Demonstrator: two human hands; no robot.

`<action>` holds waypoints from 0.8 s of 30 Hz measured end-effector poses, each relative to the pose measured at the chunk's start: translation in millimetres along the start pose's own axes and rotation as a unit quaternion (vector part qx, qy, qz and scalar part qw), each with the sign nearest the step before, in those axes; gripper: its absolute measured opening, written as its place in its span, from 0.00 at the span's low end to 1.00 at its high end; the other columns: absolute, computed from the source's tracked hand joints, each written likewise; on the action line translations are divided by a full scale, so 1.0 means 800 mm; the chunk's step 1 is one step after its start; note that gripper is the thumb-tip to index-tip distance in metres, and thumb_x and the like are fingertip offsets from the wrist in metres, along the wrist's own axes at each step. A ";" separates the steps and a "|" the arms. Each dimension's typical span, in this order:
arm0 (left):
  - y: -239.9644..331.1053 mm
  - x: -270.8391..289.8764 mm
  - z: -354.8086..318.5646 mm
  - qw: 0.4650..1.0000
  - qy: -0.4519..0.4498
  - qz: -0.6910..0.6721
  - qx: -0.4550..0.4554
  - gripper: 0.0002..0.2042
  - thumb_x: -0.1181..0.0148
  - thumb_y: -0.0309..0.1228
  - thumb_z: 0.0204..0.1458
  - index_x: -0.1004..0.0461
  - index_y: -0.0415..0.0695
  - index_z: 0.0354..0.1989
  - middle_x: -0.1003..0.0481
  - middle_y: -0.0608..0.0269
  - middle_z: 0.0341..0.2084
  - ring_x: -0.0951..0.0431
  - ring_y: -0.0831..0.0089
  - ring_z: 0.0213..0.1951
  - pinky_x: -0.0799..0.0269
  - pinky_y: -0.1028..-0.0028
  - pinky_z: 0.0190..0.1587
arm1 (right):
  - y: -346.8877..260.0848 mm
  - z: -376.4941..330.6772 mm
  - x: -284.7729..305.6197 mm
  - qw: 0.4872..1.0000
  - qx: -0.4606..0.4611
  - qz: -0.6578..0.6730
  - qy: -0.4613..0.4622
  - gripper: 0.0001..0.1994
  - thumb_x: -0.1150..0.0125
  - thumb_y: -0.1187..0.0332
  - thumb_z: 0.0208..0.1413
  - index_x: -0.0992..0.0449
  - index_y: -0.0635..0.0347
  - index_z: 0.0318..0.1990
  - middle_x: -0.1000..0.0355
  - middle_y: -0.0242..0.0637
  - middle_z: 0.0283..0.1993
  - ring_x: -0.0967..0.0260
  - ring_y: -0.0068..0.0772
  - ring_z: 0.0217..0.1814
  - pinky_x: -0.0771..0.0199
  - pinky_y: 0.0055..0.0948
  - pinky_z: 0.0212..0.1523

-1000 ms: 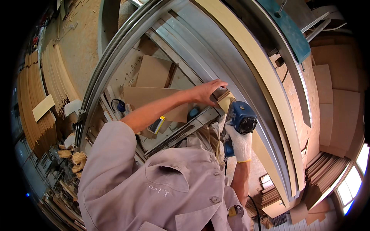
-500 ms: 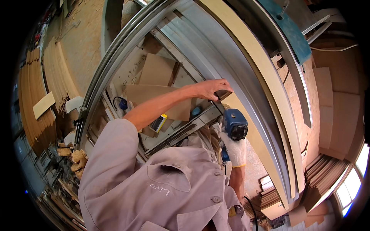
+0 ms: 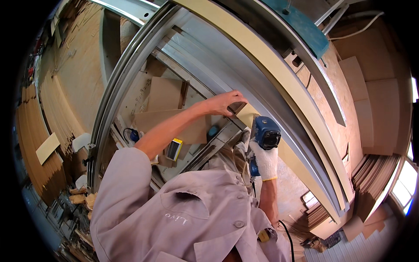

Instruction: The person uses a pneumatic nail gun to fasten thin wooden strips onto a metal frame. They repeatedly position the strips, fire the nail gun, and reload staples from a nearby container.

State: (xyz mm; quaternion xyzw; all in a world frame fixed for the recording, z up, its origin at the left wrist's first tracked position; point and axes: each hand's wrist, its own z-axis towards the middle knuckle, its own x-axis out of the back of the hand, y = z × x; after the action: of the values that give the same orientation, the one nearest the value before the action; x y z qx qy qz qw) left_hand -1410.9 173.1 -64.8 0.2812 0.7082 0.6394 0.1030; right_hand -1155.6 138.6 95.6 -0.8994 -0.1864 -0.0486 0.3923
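Observation:
My bare left hand (image 3: 228, 103) pinches a small dark brown flat piece (image 3: 236, 108) at the near end of a long pale board (image 3: 294, 161). What lies under my fingers is partly hidden. A white glove covers my right hand (image 3: 265, 160), which grips a corded blue power tool (image 3: 266, 132) by its handle. The tool's body stands over the pale board, just to the right of and nearer than my left hand. Its working tip is hidden, so I cannot tell whether it touches the board.
Beyond the board runs a grey metal channel (image 3: 209, 56). Brown sheet offcuts (image 3: 166, 94) and a yellow-edged box (image 3: 174, 149) lie inside the machine frame. Stacked wooden strips (image 3: 32, 144) stand at left. A teal metal part (image 3: 301, 22) sits far right, and a black cord (image 3: 286, 236) hangs below.
In the picture, both hands sit slightly left and higher, along with most of the surroundings, as the view has shifted. The blue tool stays in my right hand, the brown piece in my left.

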 end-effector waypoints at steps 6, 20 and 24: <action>-0.002 -0.001 -0.001 1.000 0.005 0.003 0.016 0.38 0.36 0.20 0.39 0.31 0.48 0.67 0.33 0.55 0.62 0.34 0.55 0.66 0.38 0.65 0.72 | 0.022 -0.013 0.028 0.999 -0.040 0.023 0.017 0.08 0.32 0.72 0.52 0.19 0.63 0.39 0.23 0.32 0.28 0.26 0.23 0.24 0.26 0.27 0.28; -0.001 -0.004 -0.010 0.996 0.080 0.047 -0.012 0.33 0.43 0.20 0.46 0.31 0.44 0.67 0.31 0.51 0.61 0.30 0.53 0.63 0.37 0.62 0.70 | 0.049 -0.028 0.053 0.997 -0.051 0.041 0.035 0.08 0.29 0.70 0.50 0.18 0.63 0.36 0.23 0.29 0.27 0.27 0.21 0.26 0.26 0.29 0.29; -0.002 -0.013 -0.037 0.969 0.238 0.064 0.023 0.27 0.45 0.15 0.52 0.28 0.40 0.64 0.27 0.52 0.56 0.23 0.57 0.57 0.29 0.64 0.65 | 0.069 -0.036 0.026 1.000 -0.010 0.007 -0.003 0.10 0.29 0.69 0.51 0.18 0.65 0.38 0.20 0.35 0.29 0.23 0.25 0.29 0.24 0.31 0.33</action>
State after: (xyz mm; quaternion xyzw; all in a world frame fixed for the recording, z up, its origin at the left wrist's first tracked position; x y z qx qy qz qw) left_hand -1417.7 142.8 -63.7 0.1679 0.7075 0.6765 -0.1164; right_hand -1114.0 89.5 82.2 -0.9046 -0.1809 -0.0447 0.3835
